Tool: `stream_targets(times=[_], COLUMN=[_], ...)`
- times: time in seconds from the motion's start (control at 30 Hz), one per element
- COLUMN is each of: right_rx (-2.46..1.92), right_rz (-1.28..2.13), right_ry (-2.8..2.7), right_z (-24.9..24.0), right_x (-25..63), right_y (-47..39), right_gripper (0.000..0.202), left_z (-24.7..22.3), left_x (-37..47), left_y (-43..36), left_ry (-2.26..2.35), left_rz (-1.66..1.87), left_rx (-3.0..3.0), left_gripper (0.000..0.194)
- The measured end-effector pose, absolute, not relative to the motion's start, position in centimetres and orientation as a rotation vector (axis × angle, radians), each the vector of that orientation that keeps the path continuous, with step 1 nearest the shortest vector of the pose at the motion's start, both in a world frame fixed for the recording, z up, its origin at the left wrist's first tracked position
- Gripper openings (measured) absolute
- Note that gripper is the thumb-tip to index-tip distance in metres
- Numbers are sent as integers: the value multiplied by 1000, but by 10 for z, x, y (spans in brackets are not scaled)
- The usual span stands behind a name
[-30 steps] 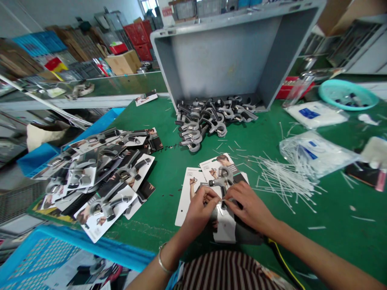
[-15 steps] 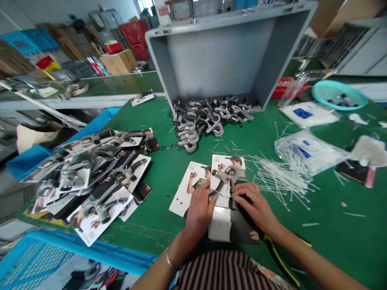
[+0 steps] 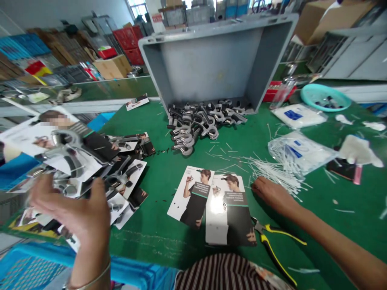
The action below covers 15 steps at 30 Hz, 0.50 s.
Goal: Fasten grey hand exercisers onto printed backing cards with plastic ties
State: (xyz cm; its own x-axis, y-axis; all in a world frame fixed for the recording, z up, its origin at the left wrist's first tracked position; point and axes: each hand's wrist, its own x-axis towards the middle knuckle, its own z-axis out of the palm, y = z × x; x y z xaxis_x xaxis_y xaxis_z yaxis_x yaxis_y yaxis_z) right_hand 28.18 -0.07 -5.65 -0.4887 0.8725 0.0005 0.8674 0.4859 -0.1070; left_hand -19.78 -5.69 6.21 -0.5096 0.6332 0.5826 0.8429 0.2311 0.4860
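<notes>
My left hand [image 3: 75,213] is at the left, palm up, with fingers and thumb spread apart. Just beyond its fingertips a printed card with a grey hand grip [image 3: 72,141] is tilted over a heap of similar carded hand grips [image 3: 127,177]; whether it touches the heap I cannot tell. My right hand [image 3: 266,188] rests at the near edge of a pile of white cable ties [image 3: 281,177]. Its fingers are curled together, and what they hold, if anything, is hidden. Between my hands lie a single card [image 3: 192,197] and a stack of cards [image 3: 231,217].
Yellow-handled pliers [image 3: 266,235] lie right of the cards. A grey crate [image 3: 211,64] on its side stands behind loose hand grips [image 3: 196,125]. Bags of ties [image 3: 302,149], a turquoise bowl [image 3: 326,98] and a blue basket [image 3: 136,270] surround the work area.
The carded hand grip has gone from the middle to the heap at left, and my left hand has moved there and opened. My right hand has shifted to the cable ties, uncovering the pliers.
</notes>
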Motion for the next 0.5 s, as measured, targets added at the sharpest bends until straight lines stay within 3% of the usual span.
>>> stream_targets(times=[0.07, 0.13, 0.3, 0.4, 0.5], right_rx=[-1566, -1667, -1823, -1543, -1295], right_rz=[111, 49, -6, 178, 301], right_ry=[-2664, -2593, -2381, -2556, -2681], right_z=[-52, -42, -2, 13, 6], right_x=[283, 289, 287, 260, 242], right_y=[8, 16, 24, 18, 13], right_gripper=[13, 11, 11, 13, 14], left_z=[37, 9, -14, 0, 8], left_x=[-169, -128, -39, -4, 9], left_y=[-61, -64, -53, -41, -35], left_ry=[-2211, -2233, -1807, -1529, -1523], left_rz=[-1178, -1265, -1372, -1194, -1092], left_rx=[-1577, -2252, -2858, -3013, -2995], left_gripper=[54, 21, 24, 34, 32])
